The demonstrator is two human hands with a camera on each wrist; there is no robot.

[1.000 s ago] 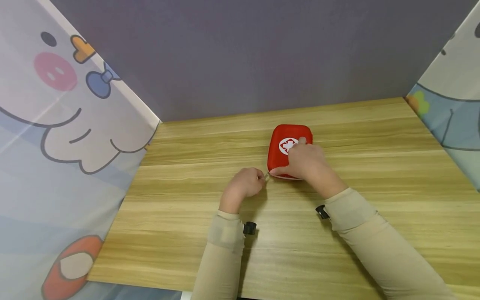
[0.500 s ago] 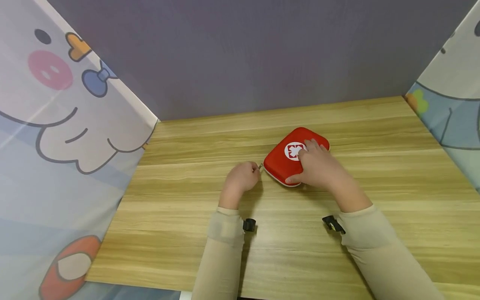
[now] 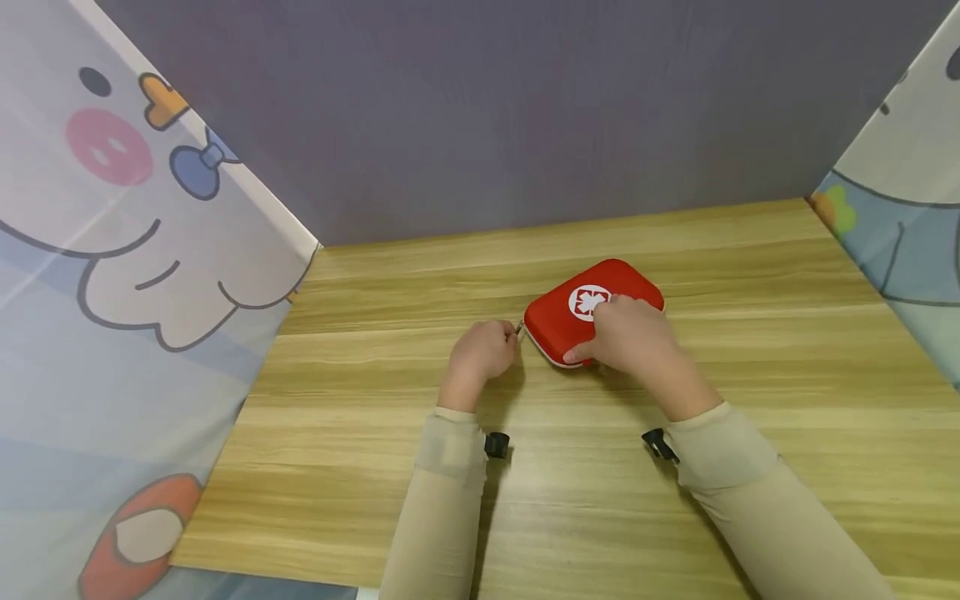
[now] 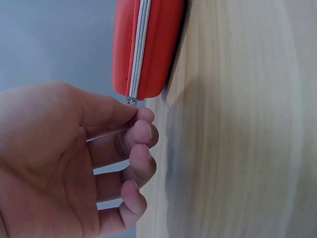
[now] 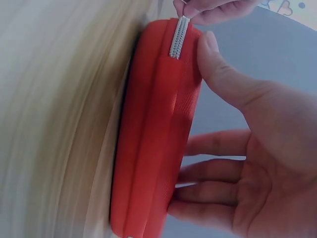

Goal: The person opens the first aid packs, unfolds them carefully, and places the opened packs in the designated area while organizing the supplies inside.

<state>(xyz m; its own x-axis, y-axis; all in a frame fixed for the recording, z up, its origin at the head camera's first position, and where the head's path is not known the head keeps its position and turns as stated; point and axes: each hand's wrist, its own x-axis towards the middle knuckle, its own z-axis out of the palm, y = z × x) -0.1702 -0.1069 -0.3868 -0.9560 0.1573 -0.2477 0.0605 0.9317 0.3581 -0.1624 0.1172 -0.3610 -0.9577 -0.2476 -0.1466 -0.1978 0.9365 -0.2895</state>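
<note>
A red zippered first-aid case (image 3: pixel 551 321) with a white round emblem lies at an angle on the wooden table. My left hand (image 3: pixel 483 350) is at its left corner, pinching the small metal zipper pull (image 4: pixel 132 101) between thumb and forefinger. Silver zipper teeth (image 4: pixel 140 49) run along the case's side in the left wrist view, looking closed there. My right hand (image 3: pixel 637 337) rests on the lid, fingers fairly straight and thumb (image 5: pixel 213 54) by the near edge. In the right wrist view, a short piece of zipper shows at the corner beside the left hand's fingertips.
The wood-grain table (image 3: pixel 360 450) backs onto a grey wall panel (image 3: pixel 480 117). Cartoon-printed sheets (image 3: pixel 150 258) hang at the left and right sides. Small black devices (image 3: pixel 497 445) are strapped at both wrists.
The case has turned clockwise, its far end swinging right. My left hand has shifted slightly up and left with the zipper pull, and the right hand has moved right with the case.
</note>
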